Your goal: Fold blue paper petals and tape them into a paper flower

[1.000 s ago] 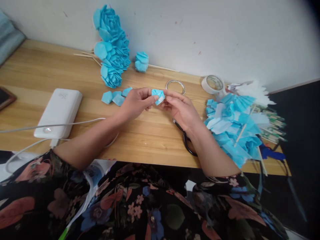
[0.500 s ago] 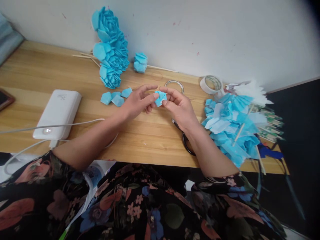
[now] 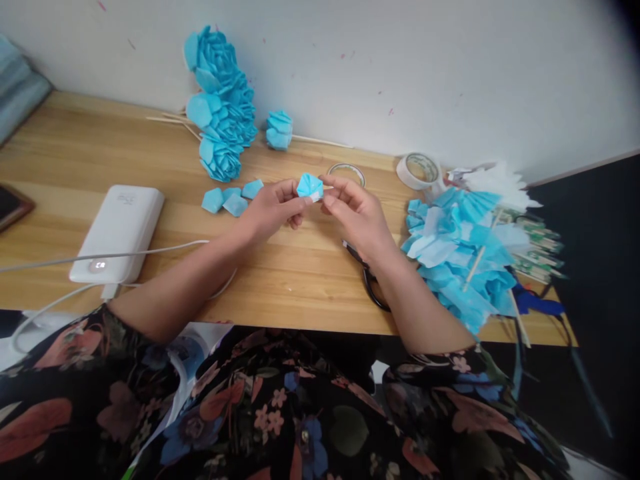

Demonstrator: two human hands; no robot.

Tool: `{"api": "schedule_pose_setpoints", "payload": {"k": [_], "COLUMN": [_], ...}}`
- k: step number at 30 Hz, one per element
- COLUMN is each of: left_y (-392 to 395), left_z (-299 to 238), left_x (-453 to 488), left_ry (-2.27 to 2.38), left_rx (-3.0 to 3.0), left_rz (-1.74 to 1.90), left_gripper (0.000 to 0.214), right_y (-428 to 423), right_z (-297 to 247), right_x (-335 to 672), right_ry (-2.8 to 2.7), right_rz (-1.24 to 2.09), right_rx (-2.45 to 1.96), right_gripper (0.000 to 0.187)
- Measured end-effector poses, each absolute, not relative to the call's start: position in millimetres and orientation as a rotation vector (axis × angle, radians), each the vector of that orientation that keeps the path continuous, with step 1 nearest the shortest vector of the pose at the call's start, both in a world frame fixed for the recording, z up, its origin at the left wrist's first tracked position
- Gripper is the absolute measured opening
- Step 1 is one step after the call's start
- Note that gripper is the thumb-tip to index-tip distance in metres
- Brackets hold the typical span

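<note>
My left hand [image 3: 274, 208] pinches a small folded blue paper petal [image 3: 309, 186] between thumb and fingers, its creased face turned up. At the petal's right edge, my right hand [image 3: 356, 210] has thumb and forefinger closed together. A thin pale strip seems to run from the petal to those fingertips, too small to name surely. Beside my left wrist lie several loose blue paper petals [image 3: 213, 200]. Under my right forearm is a black-handled tool [image 3: 371, 288], partly hidden. A ring of tape [image 3: 347, 167] rests just beyond my hands.
Finished blue paper roses [image 3: 220, 113] and a smaller rose on a stick [image 3: 279, 129] lie by the wall. At right are a white tape roll [image 3: 419, 171] and crumpled blue paper [image 3: 460, 247]. A white power bank [image 3: 117, 230] with cables is at left.
The petal has shifted slightly left and tipped in my left hand. My right fingertips have moved off its face to its right edge.
</note>
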State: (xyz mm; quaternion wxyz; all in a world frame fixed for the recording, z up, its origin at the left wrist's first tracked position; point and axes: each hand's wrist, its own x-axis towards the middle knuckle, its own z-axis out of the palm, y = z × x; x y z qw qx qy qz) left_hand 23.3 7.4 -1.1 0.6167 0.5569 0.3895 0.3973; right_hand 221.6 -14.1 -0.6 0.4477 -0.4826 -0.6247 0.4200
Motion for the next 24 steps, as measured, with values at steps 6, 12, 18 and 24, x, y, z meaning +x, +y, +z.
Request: {"api": "schedule_pose_setpoints", "payload": {"k": [6, 12, 18, 24], "left_y": [6, 5, 7, 6], "left_z": [7, 8, 4, 4], "left_x": [22, 20, 20, 20], "left_ry": [0.910, 0.935, 0.911, 0.944], "left_rx": [1.272, 1.307, 1.336, 1.416], "left_rz": [0.933, 0.919, 0.922, 0.869], "left_gripper": [0.013, 0.011, 0.014, 0.019], "right_y": [-16, -47, -78, -84], "right_z": [28, 40, 12, -10], "right_x": [246, 268, 275, 270], "right_ry": [-1.708, -2.202, -2.363, -2.286], "right_rz": [0.648, 0.457, 0.330, 0.140], "right_rx": [-1.337, -1.544, -1.642, -1.598], "right_gripper": [0.025, 0.019, 0.020, 0.026]}}
